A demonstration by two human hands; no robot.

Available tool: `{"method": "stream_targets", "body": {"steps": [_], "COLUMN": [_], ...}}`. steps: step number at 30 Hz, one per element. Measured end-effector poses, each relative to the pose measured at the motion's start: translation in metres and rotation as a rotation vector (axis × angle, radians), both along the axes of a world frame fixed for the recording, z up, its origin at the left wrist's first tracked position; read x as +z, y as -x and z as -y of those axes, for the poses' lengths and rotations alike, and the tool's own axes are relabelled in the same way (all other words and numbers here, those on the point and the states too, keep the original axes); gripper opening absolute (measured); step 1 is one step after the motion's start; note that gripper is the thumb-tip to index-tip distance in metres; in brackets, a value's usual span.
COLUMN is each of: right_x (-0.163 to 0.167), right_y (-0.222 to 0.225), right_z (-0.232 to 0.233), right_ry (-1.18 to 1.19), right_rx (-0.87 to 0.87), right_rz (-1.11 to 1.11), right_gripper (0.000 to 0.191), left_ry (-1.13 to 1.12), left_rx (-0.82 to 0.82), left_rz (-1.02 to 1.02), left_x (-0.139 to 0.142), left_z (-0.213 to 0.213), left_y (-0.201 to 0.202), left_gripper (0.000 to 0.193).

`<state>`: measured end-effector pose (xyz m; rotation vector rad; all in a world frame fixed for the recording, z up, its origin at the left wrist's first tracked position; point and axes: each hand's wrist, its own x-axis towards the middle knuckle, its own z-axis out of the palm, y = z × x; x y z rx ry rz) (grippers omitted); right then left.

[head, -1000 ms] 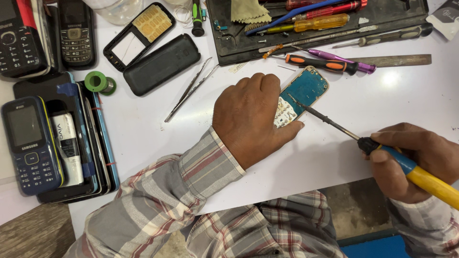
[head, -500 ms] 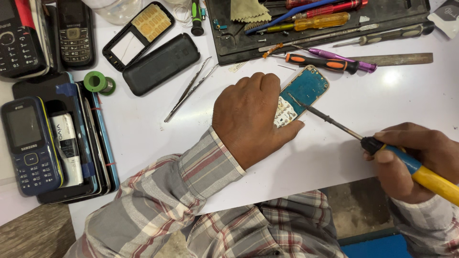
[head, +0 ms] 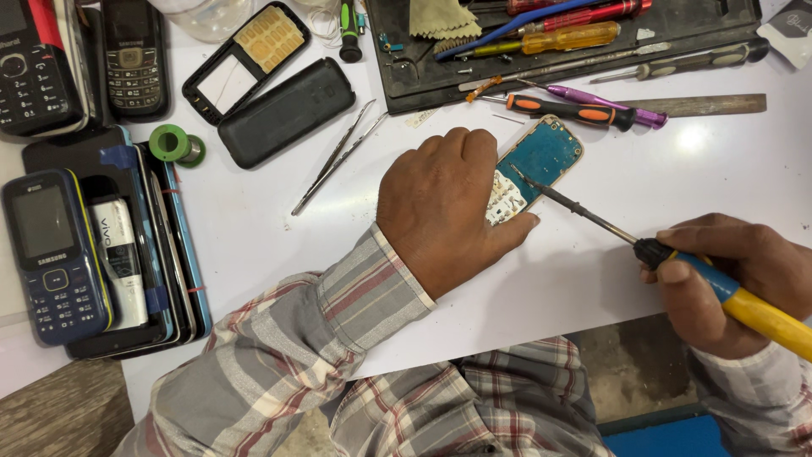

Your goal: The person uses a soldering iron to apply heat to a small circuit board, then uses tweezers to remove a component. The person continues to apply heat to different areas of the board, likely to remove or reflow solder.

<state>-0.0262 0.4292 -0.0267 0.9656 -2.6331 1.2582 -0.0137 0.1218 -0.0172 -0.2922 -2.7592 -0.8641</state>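
My left hand (head: 444, 203) presses down on an opened small phone with a blue circuit board (head: 545, 156), fingers curled over its lower half on the white table (head: 254, 228). My right hand (head: 727, 279) grips the yellow and blue handle of a soldering iron (head: 744, 300). Its thin dark tip reaches left and touches the board near the white keypad part. Both sleeves are plaid.
A black tool tray (head: 575, 42) with screwdrivers lies at the back. Tweezers (head: 334, 156), a black back cover (head: 288, 110), a phone frame (head: 245, 51) and a green solder spool (head: 173, 144) sit to the left. Several phones (head: 59, 254) are stacked at far left.
The soldering iron tip has slid slightly along the board; my right hand shifted a little. My left hand stays put.
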Motion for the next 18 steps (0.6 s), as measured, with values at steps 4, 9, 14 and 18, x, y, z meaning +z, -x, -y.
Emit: {"method": "stream_targets", "body": {"steps": [4, 9, 14, 18], "right_x": [0.0024, 0.0033, 0.0021, 0.0016], "right_y": [0.0009, 0.0016, -0.0002, -0.0010], "right_z": [0.0032, 0.0047, 0.0043, 0.0049], "right_ry": [0.011, 0.018, 0.018, 0.025], "right_rx": [-0.013, -0.002, -0.032, -0.043], "right_rz": [0.025, 0.026, 0.029, 0.033], "right_gripper": [0.027, 0.027, 0.030, 0.028], "left_ry": [-0.001, -0.002, -0.004, -0.007], "left_rx": [0.002, 0.004, 0.004, 0.003], "left_rz": [0.013, 0.000, -0.004, -0.003], "left_x": [-0.0003, -0.0005, -0.0006, -0.0004], "left_z": [-0.0003, 0.0001, 0.0004, 0.0007], "left_y": [0.0004, 0.0000, 0.0002, 0.0004], "left_gripper": [0.055, 0.054, 0.054, 0.055]}}
